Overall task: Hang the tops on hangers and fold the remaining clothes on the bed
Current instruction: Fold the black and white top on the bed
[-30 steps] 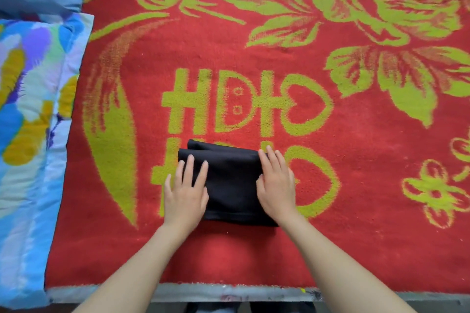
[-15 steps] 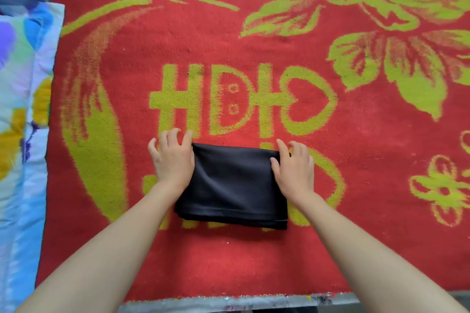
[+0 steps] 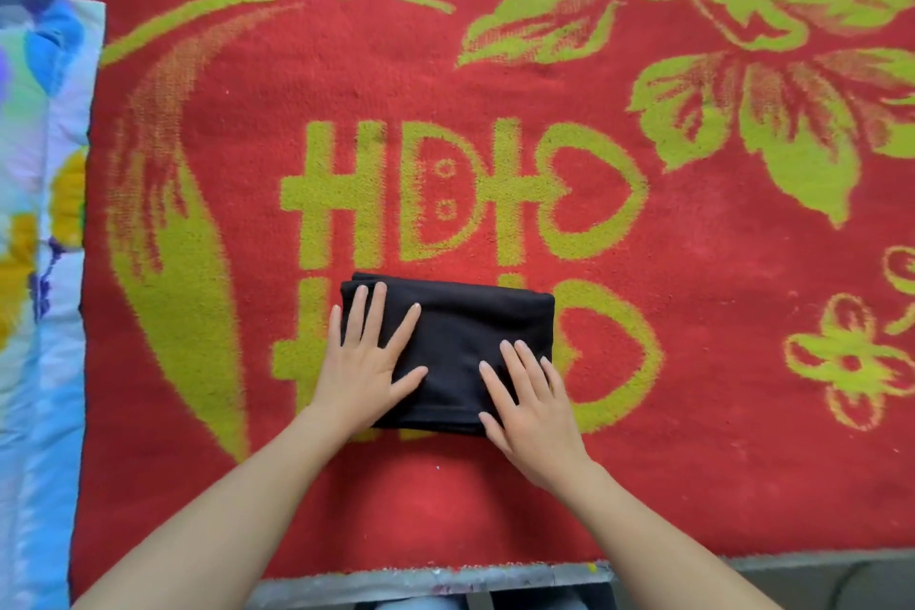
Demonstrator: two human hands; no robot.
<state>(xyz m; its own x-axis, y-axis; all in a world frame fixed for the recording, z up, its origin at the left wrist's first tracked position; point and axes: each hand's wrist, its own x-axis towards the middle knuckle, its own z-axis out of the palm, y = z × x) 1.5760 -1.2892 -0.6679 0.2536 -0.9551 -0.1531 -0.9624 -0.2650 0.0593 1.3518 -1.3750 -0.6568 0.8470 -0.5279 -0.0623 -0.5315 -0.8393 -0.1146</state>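
Bedding: red blanket [image 3: 718, 461] with green flowers and lettering fills almost the whole frame. A pastel patterned quilt [image 3: 44, 312] runs down the left edge, and a grey strip of bed edge [image 3: 431, 582] shows along the bottom. None of it appears disturbed compared with half a second ago; only the viewpoint differs slightly.

Garment: the black garment [image 3: 460, 342] lies on the blanket at lower centre of the frame, just below the green lettering and partly covering its lower row.
- Change: its outline is much as it was half a second ago, a compact rectangle. Nothing further has been folded over.
- Appearance: dark, matte, soft-looking cloth. The top surface is smooth with only faint creases. Stacked layer edges show at the upper left corner, and a seam or hem line runs along the near edge. The corners look reasonably square.

Hands:
- Change: half a second ago both hands sat at the garment's far corners with fingers curled at its side edges. Now both lie on top.
- Left hand [image 3: 366, 367]: flat, fingers spread and straight, pressing the garment's left part and overhanging its left edge. It grasps nothing.
- Right hand [image 3: 532, 411]: flat, fingers straight, pressing the near right corner. It grasps nothing.

Judgement: this reads as a final smoothing press after squaring the edges, so the fold on this piece is probably complete or nearly so. No hangers or other clothes are in view, so overall progress cannot be judged.
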